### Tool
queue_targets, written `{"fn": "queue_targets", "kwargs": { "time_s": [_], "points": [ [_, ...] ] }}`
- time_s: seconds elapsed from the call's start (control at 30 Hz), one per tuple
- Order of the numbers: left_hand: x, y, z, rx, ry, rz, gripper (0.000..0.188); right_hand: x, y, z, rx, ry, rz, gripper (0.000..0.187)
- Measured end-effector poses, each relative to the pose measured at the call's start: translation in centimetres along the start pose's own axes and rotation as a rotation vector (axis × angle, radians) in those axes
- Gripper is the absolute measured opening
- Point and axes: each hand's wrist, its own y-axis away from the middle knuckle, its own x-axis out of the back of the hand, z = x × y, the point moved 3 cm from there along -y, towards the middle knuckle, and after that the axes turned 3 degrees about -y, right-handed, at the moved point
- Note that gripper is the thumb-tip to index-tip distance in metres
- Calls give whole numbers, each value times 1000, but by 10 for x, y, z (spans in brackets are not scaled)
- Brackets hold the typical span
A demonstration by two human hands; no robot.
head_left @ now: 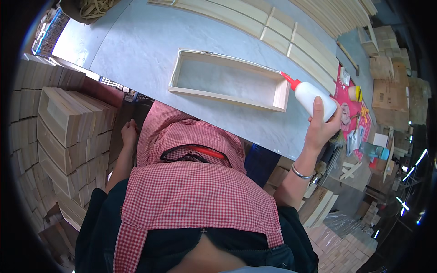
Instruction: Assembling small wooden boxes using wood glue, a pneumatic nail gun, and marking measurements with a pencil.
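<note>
In my right hand is a white squeeze bottle with a red nozzle, which looks like a glue bottle. My fingers are closed round its base. The nozzle tip points to the upper left and meets the far right corner of a rectangular wooden frame. A pale, glossy line runs along the frame's far edge and down its left end. The frame lies on the grey table. My left hand hangs low beside my apron, away from the table. Its fingers are loosely bent and apart, and I see nothing in them.
Long thin wooden strips lie across the far side of the grey tabletop. Stacked wooden frames crowd the left. A container of wood shavings stands at the far left. Cardboard boxes and a red cloth with small items are at right.
</note>
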Motion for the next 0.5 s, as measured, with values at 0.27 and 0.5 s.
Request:
{"fn": "queue_targets", "kwargs": {
  "time_s": [0.27, 0.5],
  "points": [
    [1, 3, -1, -5, -89, 3, 41, 12, -1, 4, -129, -5, 9, 40],
    [0, -5, -11, -23, -78, 11, 44, 20, 4, 2, -141, -27, 23, 38]
  ]
}}
